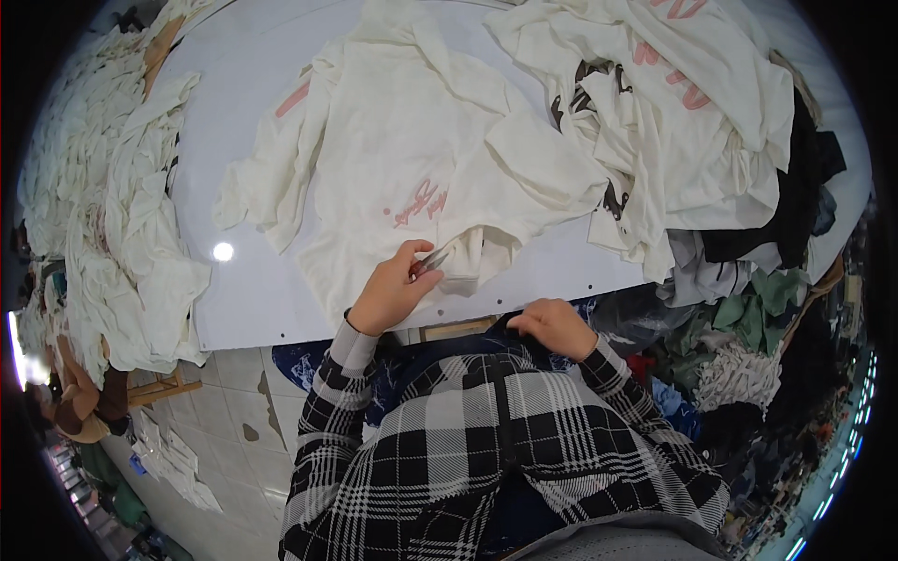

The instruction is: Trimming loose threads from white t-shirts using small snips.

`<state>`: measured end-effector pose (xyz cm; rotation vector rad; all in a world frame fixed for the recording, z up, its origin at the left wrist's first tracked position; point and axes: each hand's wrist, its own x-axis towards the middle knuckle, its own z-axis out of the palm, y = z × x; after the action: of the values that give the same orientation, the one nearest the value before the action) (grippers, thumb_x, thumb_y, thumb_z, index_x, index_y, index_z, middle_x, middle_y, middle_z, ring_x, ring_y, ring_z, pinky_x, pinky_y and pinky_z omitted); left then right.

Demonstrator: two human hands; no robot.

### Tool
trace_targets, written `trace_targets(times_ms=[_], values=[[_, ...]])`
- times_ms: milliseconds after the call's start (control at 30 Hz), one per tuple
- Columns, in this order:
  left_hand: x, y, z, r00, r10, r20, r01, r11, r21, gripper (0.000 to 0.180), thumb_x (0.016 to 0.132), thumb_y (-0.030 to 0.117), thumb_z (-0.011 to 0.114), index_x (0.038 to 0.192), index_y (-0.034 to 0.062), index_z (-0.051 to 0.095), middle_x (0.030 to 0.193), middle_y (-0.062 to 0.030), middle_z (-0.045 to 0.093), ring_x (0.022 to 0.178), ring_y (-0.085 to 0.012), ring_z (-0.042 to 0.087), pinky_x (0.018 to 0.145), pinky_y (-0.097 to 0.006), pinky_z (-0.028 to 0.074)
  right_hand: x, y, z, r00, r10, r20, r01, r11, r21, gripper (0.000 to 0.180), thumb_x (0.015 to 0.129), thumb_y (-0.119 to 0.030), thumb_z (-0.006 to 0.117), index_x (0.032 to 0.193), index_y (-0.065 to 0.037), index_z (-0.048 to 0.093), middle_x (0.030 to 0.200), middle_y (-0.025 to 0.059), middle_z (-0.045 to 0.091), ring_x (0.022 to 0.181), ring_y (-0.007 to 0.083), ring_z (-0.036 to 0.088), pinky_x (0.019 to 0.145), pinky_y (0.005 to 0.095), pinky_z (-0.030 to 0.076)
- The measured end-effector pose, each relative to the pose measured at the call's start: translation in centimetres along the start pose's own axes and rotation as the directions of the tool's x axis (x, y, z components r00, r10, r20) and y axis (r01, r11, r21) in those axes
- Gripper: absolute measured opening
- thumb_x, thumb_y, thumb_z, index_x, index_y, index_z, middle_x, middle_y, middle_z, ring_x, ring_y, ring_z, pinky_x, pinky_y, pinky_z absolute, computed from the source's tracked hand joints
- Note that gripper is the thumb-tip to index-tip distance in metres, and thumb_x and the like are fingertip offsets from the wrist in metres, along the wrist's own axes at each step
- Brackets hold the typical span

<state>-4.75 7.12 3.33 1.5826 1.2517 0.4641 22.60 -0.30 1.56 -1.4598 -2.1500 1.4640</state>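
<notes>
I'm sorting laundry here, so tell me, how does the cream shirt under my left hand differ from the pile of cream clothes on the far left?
The cream shirt lies spread out, one garment on the white table; the left pile is many garments heaped and crumpled, spilling over the table's edge. The shirt shows pink lettering; the pile shows no print that I can make out. The left hand holds a small metal tool at the shirt's hem; no hand touches the pile. Both are cream fabric.

A heap of cream garments [103, 215] lay along the left edge of the white bench [243, 299]. Dark and green clothes [767, 309] were piled at the right. Pale scraps [173, 463] lay on the tiled floor [243, 411] below.
</notes>
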Motion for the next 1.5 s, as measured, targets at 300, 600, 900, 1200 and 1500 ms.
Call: trace_targets(times_ms=[300, 600, 900, 1200, 1500], values=[[4.6, 1.1, 8.5, 0.999, -0.021, 0.050, 0.039, 0.923, -0.383, 0.017, 0.084, 0.012, 0.057, 0.094, -0.0012, 0.061, 0.073, -0.0069, 0.060, 0.066, -0.0146, 0.056, 0.060, -0.027, 0.045, 5.1, 4.7, -0.4, 0.428, 0.124, -0.895, 0.039, 0.987, 0.155, 0.021, 0.076, 0.000, 0.058, 0.097, -0.003, 0.060, 0.097, 0.0116, 0.060, 0.088, 0.0226, 0.058, 0.073, 0.0293, 0.048], [10.1, 0.5, 13.8, 1.000, 0.017, -0.003, -0.017, 0.942, -0.334, 0.024, 0.085, 0.013, 0.055, 0.104, 0.0013, 0.062, 0.080, -0.0047, 0.062, 0.071, -0.0106, 0.054, 0.065, -0.024, 0.043, 6.4, 6.9, -2.1, 0.509, 0.043, -0.860, 0.012, 0.998, 0.057, 0.037, 0.071, 0.000, 0.064, 0.107, -0.007, 0.060, 0.112, 0.0082, 0.056, 0.102, 0.0206, 0.053, 0.082, 0.0282, 0.044], [11.0, -0.2, 11.5, 0.976, -0.170, 0.138, 0.218, 0.690, -0.691, 0.020, 0.087, 0.013, 0.053, 0.103, 0.0052, 0.063, 0.064, 0.0093, 0.044, 0.052, -0.0018, 0.036, 0.047, -0.018, 0.029, 4.4, 7.2, -2.6, 0.508, 0.129, -0.852, 0.057, 0.981, 0.183, 0.021, 0.070, -0.001, 0.064, 0.092, -0.003, 0.064, 0.096, 0.0086, 0.059, 0.090, 0.0221, 0.055, 0.076, 0.0304, 0.045], [10.4, 0.5, 10.4, 0.945, -0.220, 0.241, 0.324, 0.538, -0.778, 0.023, 0.087, 0.013, 0.054, 0.107, 0.0030, 0.060, 0.065, 0.0072, 0.045, 0.054, -0.0033, 0.039, 0.050, -0.019, 0.033, 5.4, 3.6, -1.9, 0.630, -0.290, -0.720, 0.115, 0.952, -0.283, 0.025, 0.067, -0.003, 0.066, 0.092, -0.007, 0.066, 0.094, 0.0067, 0.059, 0.092, 0.0264, 0.052, 0.079, 0.0336, 0.044], [10.1, 0.2, 9.5, 0.926, -0.190, 0.326, 0.377, 0.469, -0.798, 0.026, 0.088, 0.014, 0.053, 0.111, 0.0012, 0.057, 0.065, 0.0035, 0.048, 0.059, -0.0062, 0.048, 0.057, -0.022, 0.045, 7.5, 6.0, -1.9, 0.668, -0.421, -0.613, 0.249, 0.904, -0.348, 0.011, 0.074, -0.003, 0.062, 0.084, -0.004, 0.061, 0.088, 0.0062, 0.060, 0.087, 0.0241, 0.056, 0.077, 0.0312, 0.045]])
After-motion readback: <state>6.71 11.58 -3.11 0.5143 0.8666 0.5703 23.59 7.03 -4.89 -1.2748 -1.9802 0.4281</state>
